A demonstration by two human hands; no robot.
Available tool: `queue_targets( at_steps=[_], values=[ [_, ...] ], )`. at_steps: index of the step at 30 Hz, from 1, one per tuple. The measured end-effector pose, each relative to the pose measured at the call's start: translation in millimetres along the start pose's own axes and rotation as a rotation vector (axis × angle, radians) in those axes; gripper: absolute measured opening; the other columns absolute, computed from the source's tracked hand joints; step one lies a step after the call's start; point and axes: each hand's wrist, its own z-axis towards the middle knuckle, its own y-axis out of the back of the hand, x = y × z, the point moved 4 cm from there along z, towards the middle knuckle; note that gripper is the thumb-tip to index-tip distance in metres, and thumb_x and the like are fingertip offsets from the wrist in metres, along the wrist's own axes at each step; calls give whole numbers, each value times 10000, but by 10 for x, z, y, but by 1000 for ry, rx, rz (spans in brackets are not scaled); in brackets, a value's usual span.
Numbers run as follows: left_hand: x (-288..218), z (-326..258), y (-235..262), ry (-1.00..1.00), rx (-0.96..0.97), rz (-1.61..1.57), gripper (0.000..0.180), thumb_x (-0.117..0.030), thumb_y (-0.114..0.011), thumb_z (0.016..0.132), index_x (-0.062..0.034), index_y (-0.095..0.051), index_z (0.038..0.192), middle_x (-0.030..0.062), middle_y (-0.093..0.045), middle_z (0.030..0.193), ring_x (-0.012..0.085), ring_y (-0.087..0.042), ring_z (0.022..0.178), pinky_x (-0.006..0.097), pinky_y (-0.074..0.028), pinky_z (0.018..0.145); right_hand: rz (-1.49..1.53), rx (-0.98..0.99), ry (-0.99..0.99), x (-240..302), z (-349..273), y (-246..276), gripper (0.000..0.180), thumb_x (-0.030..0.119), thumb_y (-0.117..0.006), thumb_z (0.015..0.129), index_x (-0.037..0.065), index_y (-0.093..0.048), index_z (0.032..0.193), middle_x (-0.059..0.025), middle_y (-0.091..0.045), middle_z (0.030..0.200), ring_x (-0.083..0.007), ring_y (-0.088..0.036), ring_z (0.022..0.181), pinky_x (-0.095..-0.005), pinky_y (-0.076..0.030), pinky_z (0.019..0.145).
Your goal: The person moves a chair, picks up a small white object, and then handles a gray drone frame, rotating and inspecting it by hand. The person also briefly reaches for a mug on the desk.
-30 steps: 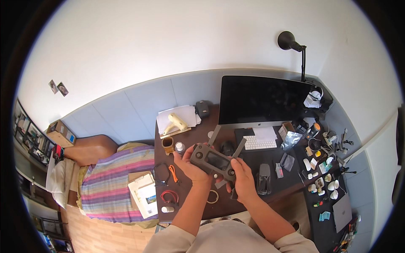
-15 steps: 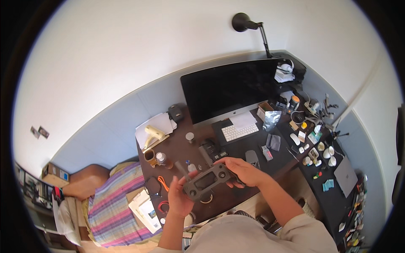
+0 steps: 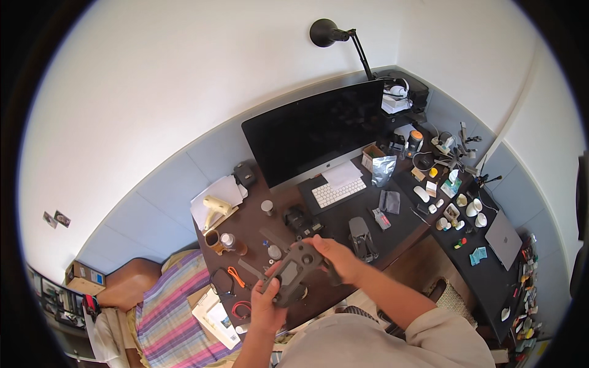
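A dark grey drone remote controller (image 3: 294,270) with two thumbsticks and two raised antennas is between my hands, tilted over the front of the desk. My left hand (image 3: 269,306) grips its lower left end, with the thumb near the left stick. Around its right end my right hand (image 3: 336,259) is closed, the fingers partly hidden beneath it. A folded grey drone (image 3: 362,238) lies on the desk, right of my right hand. Just beyond the controller sits a black camera (image 3: 300,221).
A large monitor (image 3: 319,132) stands behind a white keyboard (image 3: 338,192). Left are a brown mug (image 3: 213,240), a jar (image 3: 228,241) and an orange cable (image 3: 235,277). The right-hand desk carries a laptop (image 3: 503,240), white cups (image 3: 473,207) and small items. A desk lamp (image 3: 325,33) rises behind.
The controller has turned so its right end points more upward and away, and both hands moved with it. My right hand shifted left, uncovering more of the folded drone. The whole view shifted slightly.
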Motion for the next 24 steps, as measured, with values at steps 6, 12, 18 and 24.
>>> queue_targets(
  at_steps=[6, 12, 18, 24],
  values=[
    [152, -17, -214, -72, -1, -151, 612, -194, -747, 974, 44, -492, 1477, 141, -609, 1417, 243, -612, 1281, 401, -505, 1094, 387, -10, 130, -13, 119, -181, 723, 653, -395, 1056, 3, -637, 1259, -212, -707, 1209, -309, -709, 1126, -429, -562, 997],
    [265, -38, -181, -119, -21, -122, 605, -186, -755, 972, 29, -495, 1474, 139, -600, 1427, 239, -612, 1278, 396, -511, 1086, 531, -257, 126, 0, 156, -146, 782, 689, -335, 1049, -3, -699, 1043, -178, -735, 1018, -299, -736, 950, -404, -594, 913],
    [317, -75, -249, -174, -33, -122, 594, -190, -741, 985, 13, -488, 1482, 133, -593, 1435, 231, -607, 1281, 394, -513, 1085, 498, -309, 193, -56, 253, -157, 739, 663, -369, 1044, 3, -692, 964, -174, -728, 924, -286, -728, 834, -398, -606, 829],
    [256, -27, -187, -177, -19, -111, 551, -170, -708, 1006, 13, -491, 1479, 131, -595, 1432, 229, -609, 1282, 392, -519, 1081, 354, -393, 242, -25, 288, -190, 683, 619, -428, 1043, -4, -688, 939, -186, -724, 898, -279, -733, 830, -382, -610, 811]
  ],
)
